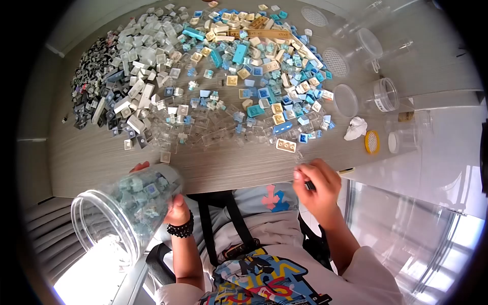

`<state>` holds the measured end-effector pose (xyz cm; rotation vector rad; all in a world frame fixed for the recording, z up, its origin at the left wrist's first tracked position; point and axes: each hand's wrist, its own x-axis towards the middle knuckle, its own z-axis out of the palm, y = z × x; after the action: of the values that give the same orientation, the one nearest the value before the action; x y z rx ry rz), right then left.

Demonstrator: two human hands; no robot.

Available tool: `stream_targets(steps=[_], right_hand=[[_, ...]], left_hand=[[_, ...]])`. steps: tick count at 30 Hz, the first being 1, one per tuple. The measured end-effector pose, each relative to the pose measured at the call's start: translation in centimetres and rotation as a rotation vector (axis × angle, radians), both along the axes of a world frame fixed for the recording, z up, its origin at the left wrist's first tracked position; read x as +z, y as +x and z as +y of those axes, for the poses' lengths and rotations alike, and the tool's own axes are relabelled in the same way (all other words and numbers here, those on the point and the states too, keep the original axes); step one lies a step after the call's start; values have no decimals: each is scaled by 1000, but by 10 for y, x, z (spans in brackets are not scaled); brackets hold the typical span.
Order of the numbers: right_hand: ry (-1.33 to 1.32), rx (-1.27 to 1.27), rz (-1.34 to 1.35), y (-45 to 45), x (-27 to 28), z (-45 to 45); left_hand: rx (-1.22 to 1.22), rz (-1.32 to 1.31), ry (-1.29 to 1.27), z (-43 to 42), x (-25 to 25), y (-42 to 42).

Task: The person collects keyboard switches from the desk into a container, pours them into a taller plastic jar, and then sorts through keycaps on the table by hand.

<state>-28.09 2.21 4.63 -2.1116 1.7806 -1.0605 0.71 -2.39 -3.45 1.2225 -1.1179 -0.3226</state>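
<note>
My left hand [178, 212], with a black beaded bracelet at the wrist, is wrapped round a large clear plastic jar [173, 178]. The jar lies tilted at the table's front edge, its wide mouth towards the lower left. Pale blue translucent key switches [147, 193] fill much of its inside. My right hand [321, 189] is at the front edge on the right, fingers curled closed around a small black piece [309, 185] that shows in part. Just beyond it lie a clear switch [299, 156] and a long cream keycap [286, 145].
A broad heap of keycaps [232, 80] and switches covers the table, dark and white at left, blue and cream at right. Clear jars [386, 95], a round lid [345, 100], a crumpled tissue [356, 128] and a yellow mesh lid [372, 142] stand or lie at right.
</note>
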Motion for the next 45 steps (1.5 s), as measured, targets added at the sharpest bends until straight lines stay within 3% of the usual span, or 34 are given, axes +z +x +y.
stream_targets(steps=[4,23,29,32,35,41,43,45], right_hand=[[22,28,190,-21,-2,12],[67,132,116,73,-8,-82],[-212,82,-102,72,-6,-64],[-57,382,-54,76,-5,-36],[-94,429,39,91,-12,-40],[-74,357,-51,98,-1,-72],[-234,306,80,75,12,-84],[-172,127,68,36,21,-110]], left_hand=[[47,-43,12,-2,4,0],[87,-15,-46,-2,7,-3],[34,-35,-12,1,6,-1],[35,-15,-18,1,4,-1],[9,0,-18,0,4,-2],[-40,44,-13,0,5,-1],[-28,6,-107,-1,4,-1],[-43,3,-113,0,3,1]])
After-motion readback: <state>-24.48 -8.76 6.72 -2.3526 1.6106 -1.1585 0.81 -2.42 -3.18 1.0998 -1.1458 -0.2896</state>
